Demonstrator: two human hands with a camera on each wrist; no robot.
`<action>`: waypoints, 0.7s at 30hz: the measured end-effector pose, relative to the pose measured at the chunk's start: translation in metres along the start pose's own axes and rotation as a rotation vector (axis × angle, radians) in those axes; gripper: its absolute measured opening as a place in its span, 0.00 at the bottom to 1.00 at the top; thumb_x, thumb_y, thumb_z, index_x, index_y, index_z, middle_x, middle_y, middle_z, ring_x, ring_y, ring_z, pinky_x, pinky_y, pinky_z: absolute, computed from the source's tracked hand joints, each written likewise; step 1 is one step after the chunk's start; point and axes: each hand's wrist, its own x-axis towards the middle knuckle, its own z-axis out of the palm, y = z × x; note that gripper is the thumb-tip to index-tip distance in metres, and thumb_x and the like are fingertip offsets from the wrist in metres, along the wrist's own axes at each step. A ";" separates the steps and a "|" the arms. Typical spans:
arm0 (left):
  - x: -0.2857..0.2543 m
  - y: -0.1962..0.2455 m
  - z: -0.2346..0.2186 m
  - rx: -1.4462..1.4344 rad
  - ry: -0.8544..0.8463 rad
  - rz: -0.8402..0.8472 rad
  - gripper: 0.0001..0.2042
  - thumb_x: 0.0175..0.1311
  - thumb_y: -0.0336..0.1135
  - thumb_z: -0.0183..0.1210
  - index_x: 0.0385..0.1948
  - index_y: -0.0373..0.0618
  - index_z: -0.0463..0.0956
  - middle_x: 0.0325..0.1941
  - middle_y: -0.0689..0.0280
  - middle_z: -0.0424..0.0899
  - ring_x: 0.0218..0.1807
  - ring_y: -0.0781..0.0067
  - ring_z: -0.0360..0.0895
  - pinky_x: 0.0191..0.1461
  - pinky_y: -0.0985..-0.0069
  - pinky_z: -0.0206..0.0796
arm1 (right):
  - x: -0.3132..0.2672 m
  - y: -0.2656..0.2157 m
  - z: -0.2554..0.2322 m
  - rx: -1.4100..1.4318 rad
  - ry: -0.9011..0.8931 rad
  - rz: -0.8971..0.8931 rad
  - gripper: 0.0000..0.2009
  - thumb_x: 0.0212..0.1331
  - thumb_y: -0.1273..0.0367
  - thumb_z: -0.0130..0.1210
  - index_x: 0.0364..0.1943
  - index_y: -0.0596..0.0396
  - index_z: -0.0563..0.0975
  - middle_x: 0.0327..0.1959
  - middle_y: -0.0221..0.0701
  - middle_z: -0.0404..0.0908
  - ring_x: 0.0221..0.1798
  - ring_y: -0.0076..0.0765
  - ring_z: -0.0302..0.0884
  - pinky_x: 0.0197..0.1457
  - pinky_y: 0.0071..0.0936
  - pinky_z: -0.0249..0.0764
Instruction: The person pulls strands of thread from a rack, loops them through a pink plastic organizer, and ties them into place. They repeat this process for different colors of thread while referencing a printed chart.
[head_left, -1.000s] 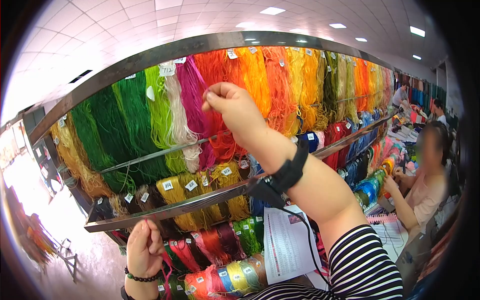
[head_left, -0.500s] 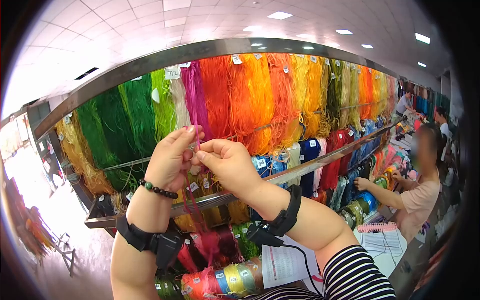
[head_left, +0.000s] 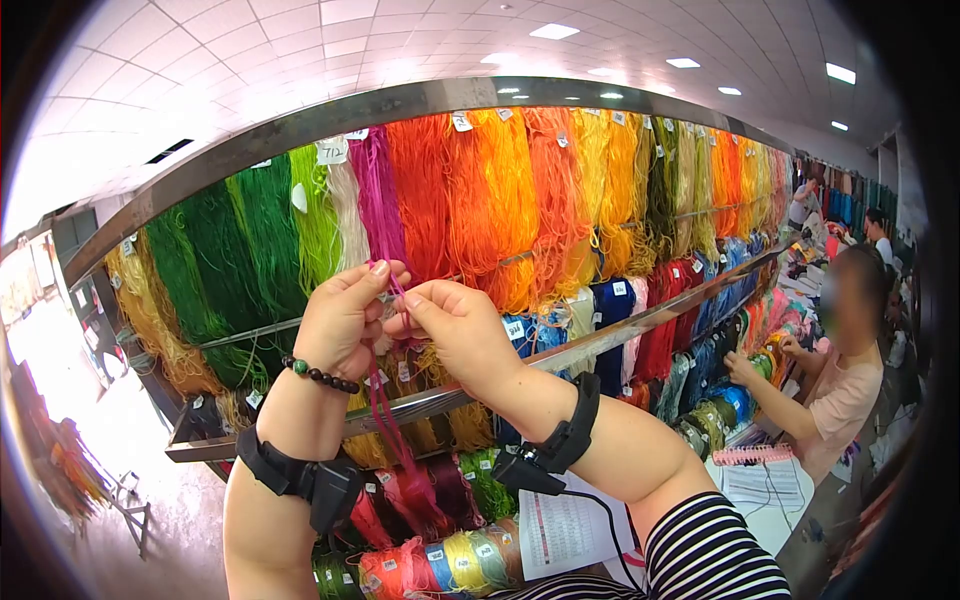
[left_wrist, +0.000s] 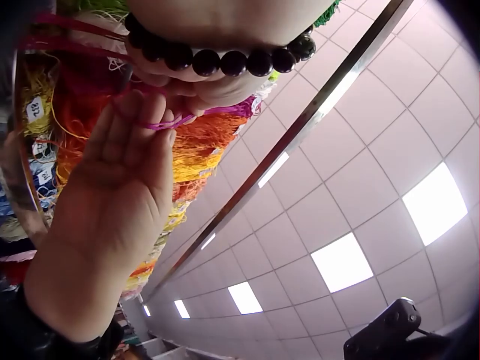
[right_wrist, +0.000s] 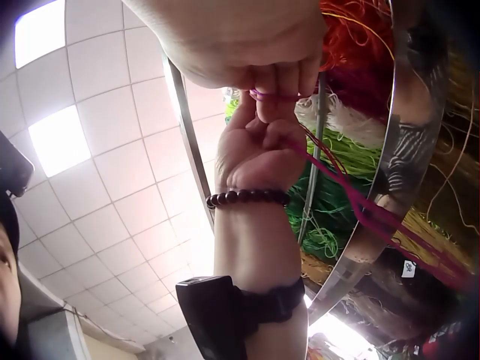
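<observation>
In the head view my left hand (head_left: 340,315) and right hand (head_left: 455,325) meet in front of the rack, fingertips close together. Both pinch a magenta thread (head_left: 395,290). A loop of it crosses the right hand's fingers (left_wrist: 135,124) in the left wrist view. From the left hand, doubled magenta strands (head_left: 382,410) hang down past the metal rail; the right wrist view shows these trailing strands (right_wrist: 352,199) too. Behind and above the hands is a magenta hank (head_left: 375,190) on the rack. Part of the thread is hidden by the fingers.
A steel rail (head_left: 620,335) runs across the rack below hanging hanks, orange ones (head_left: 505,200) among them. Labelled thread bundles (head_left: 465,560) lie lower, beside a printed sheet (head_left: 565,535). Another person (head_left: 845,370) works at the right, near a spiral notebook (head_left: 760,485).
A second ago my right hand was raised by the magenta hank and my left was low at the left. They came together on the thread, and since half a second ago have barely moved.
</observation>
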 end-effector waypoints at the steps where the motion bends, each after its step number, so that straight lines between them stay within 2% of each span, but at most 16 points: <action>1: -0.001 0.001 0.002 -0.006 0.001 -0.005 0.11 0.67 0.37 0.52 0.41 0.39 0.76 0.27 0.77 0.74 0.18 0.92 0.56 0.18 0.90 0.45 | 0.000 -0.001 0.000 0.003 0.001 -0.005 0.10 0.68 0.68 0.45 0.38 0.61 0.75 0.33 0.34 0.82 0.38 0.25 0.78 0.46 0.24 0.73; 2: -0.001 0.001 0.003 -0.012 0.002 -0.011 0.11 0.67 0.37 0.52 0.42 0.39 0.76 0.27 0.76 0.75 0.18 0.92 0.56 0.18 0.90 0.45 | -0.001 -0.001 0.001 0.005 0.003 -0.009 0.11 0.68 0.68 0.44 0.38 0.61 0.75 0.33 0.34 0.82 0.38 0.25 0.78 0.46 0.24 0.73; 5: -0.001 0.001 0.000 -0.022 -0.019 -0.014 0.11 0.67 0.36 0.52 0.43 0.38 0.75 0.29 0.75 0.77 0.18 0.92 0.56 0.18 0.90 0.46 | -0.001 0.000 0.003 0.012 0.025 -0.037 0.11 0.68 0.68 0.43 0.35 0.60 0.73 0.30 0.31 0.81 0.33 0.22 0.76 0.38 0.22 0.73; 8: 0.000 0.000 0.002 -0.019 -0.005 -0.004 0.12 0.67 0.35 0.52 0.44 0.37 0.75 0.30 0.74 0.77 0.18 0.91 0.57 0.19 0.90 0.46 | 0.000 0.003 0.000 -0.007 0.009 -0.027 0.11 0.69 0.66 0.43 0.39 0.60 0.73 0.33 0.33 0.81 0.38 0.25 0.78 0.46 0.24 0.73; 17: 0.001 -0.003 0.004 -0.028 -0.026 0.025 0.12 0.66 0.35 0.53 0.45 0.37 0.74 0.34 0.72 0.78 0.19 0.91 0.57 0.19 0.90 0.46 | -0.002 0.001 -0.003 -0.048 0.022 -0.045 0.10 0.69 0.66 0.43 0.39 0.59 0.73 0.33 0.33 0.81 0.38 0.25 0.78 0.46 0.25 0.74; 20: 0.003 -0.003 0.003 -0.037 -0.003 0.021 0.11 0.66 0.35 0.54 0.43 0.40 0.76 0.17 0.80 0.66 0.15 0.90 0.53 0.17 0.89 0.48 | -0.004 -0.002 -0.004 -0.040 0.032 -0.029 0.10 0.69 0.67 0.42 0.38 0.59 0.73 0.33 0.33 0.81 0.38 0.25 0.78 0.45 0.25 0.74; 21: 0.003 -0.002 0.005 -0.040 0.021 0.017 0.11 0.66 0.35 0.54 0.43 0.40 0.76 0.17 0.79 0.66 0.15 0.90 0.53 0.17 0.89 0.47 | -0.004 -0.002 -0.005 -0.045 0.033 -0.038 0.10 0.69 0.67 0.43 0.38 0.59 0.73 0.33 0.33 0.81 0.38 0.25 0.78 0.45 0.24 0.74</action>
